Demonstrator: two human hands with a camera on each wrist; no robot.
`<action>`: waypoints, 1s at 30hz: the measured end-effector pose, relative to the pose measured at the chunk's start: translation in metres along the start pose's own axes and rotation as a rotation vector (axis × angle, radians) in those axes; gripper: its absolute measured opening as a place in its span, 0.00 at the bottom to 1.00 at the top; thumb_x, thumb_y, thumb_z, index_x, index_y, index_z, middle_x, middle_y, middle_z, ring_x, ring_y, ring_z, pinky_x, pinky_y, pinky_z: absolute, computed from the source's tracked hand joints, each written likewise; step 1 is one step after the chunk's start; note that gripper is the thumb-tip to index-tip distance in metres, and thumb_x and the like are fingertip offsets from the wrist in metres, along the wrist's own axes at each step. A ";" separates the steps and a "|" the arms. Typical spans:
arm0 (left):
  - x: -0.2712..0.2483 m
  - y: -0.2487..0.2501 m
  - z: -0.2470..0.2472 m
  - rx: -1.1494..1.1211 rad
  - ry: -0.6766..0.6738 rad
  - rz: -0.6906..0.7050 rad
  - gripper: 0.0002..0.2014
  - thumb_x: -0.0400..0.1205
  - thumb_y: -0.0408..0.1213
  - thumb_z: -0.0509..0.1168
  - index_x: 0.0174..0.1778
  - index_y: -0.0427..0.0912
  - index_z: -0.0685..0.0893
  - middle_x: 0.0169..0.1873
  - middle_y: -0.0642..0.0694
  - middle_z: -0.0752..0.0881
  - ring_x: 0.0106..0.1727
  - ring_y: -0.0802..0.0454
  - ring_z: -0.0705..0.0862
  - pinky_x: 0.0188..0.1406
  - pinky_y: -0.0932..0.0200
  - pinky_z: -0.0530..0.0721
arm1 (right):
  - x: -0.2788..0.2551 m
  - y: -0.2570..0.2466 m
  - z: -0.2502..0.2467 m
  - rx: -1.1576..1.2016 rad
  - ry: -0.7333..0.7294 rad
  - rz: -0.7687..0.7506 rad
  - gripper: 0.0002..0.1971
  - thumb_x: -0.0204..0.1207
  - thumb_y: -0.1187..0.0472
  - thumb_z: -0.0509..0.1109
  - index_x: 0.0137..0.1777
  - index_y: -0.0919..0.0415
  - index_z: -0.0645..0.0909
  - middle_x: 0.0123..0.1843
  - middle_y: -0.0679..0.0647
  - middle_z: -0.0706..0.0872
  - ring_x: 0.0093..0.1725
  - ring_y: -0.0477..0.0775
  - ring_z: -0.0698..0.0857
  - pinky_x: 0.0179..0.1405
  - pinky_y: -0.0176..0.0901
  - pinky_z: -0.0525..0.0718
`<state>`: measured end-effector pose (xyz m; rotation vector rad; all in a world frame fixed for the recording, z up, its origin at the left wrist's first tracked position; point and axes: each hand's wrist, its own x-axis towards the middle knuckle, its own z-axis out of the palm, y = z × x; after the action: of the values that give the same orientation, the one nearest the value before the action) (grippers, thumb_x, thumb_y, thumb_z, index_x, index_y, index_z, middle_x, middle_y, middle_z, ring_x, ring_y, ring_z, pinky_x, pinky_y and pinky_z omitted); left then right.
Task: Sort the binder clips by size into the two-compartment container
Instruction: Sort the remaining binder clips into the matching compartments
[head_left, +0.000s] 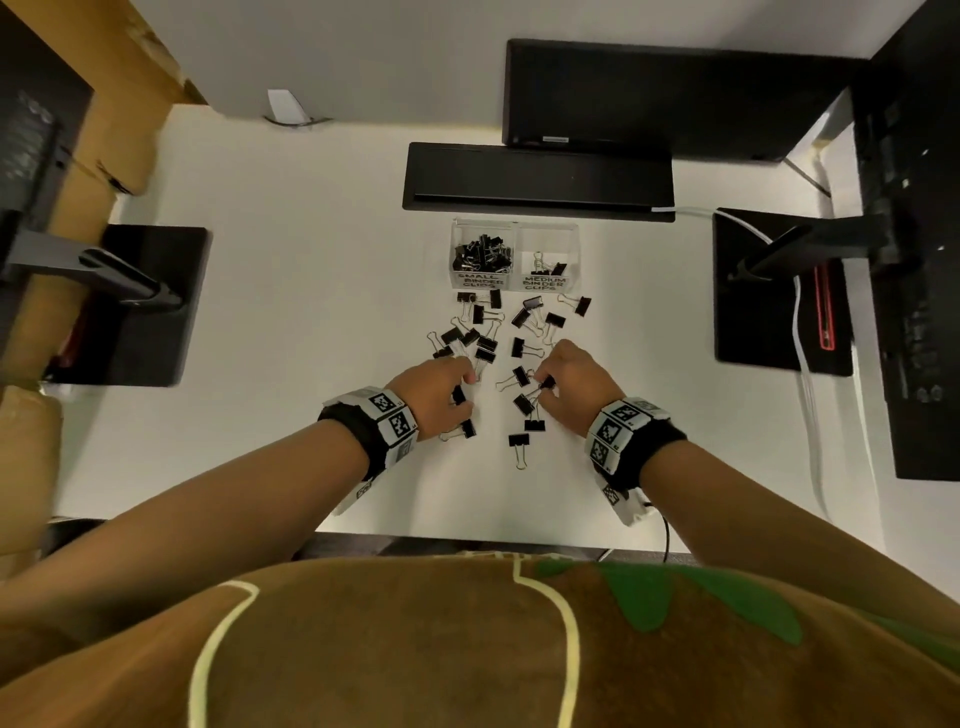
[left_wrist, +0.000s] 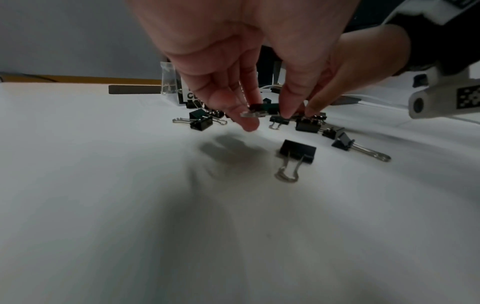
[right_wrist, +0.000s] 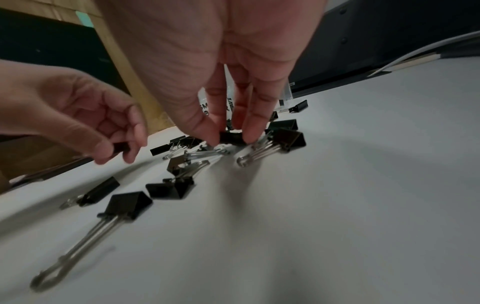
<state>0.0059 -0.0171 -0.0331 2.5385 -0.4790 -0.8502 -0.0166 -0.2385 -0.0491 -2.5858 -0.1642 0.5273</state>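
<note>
A clear two-compartment container (head_left: 514, 283) stands mid-table. Its left side, labelled small, holds many black binder clips (head_left: 480, 252); its right side, labelled medium, holds a few (head_left: 545, 265). Several loose clips (head_left: 530, 325) lie scattered between the container and my hands. My left hand (head_left: 465, 392) (left_wrist: 265, 117) pinches a small black clip (head_left: 458, 395) (left_wrist: 259, 109) just above the table. My right hand (head_left: 543, 387) (right_wrist: 231, 140) pinches another black clip (head_left: 547, 383) (right_wrist: 230, 137) between thumb and fingers, low over the pile. One clip (head_left: 519, 444) lies nearest me.
A black keyboard-like bar (head_left: 540, 176) lies behind the container. Black monitor stands sit at the left (head_left: 150, 306) and right (head_left: 779, 291). A white cable (head_left: 805, 364) runs along the right side. Cardboard boxes (head_left: 104, 156) stand at the far left.
</note>
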 end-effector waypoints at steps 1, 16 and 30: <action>-0.003 0.000 0.002 0.018 -0.020 0.005 0.16 0.79 0.40 0.65 0.62 0.45 0.77 0.51 0.48 0.82 0.42 0.53 0.76 0.45 0.61 0.75 | 0.000 -0.001 0.000 0.031 0.028 0.006 0.10 0.75 0.67 0.66 0.54 0.66 0.84 0.58 0.60 0.78 0.55 0.57 0.79 0.50 0.38 0.76; -0.016 0.010 0.031 0.316 -0.113 0.143 0.16 0.85 0.36 0.57 0.68 0.39 0.73 0.63 0.39 0.73 0.54 0.40 0.81 0.45 0.55 0.78 | -0.020 -0.014 0.024 -0.108 -0.044 0.003 0.23 0.75 0.55 0.69 0.71 0.53 0.75 0.69 0.55 0.71 0.65 0.60 0.69 0.59 0.51 0.80; 0.001 0.016 0.019 0.151 -0.071 0.086 0.08 0.82 0.31 0.62 0.54 0.32 0.77 0.56 0.37 0.79 0.54 0.39 0.81 0.53 0.50 0.80 | -0.004 -0.012 0.014 0.213 0.045 0.072 0.12 0.69 0.63 0.75 0.51 0.59 0.78 0.50 0.49 0.76 0.46 0.50 0.77 0.47 0.43 0.80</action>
<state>-0.0082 -0.0363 -0.0396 2.6080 -0.6945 -0.9061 -0.0257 -0.2225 -0.0528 -2.4001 0.0010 0.4840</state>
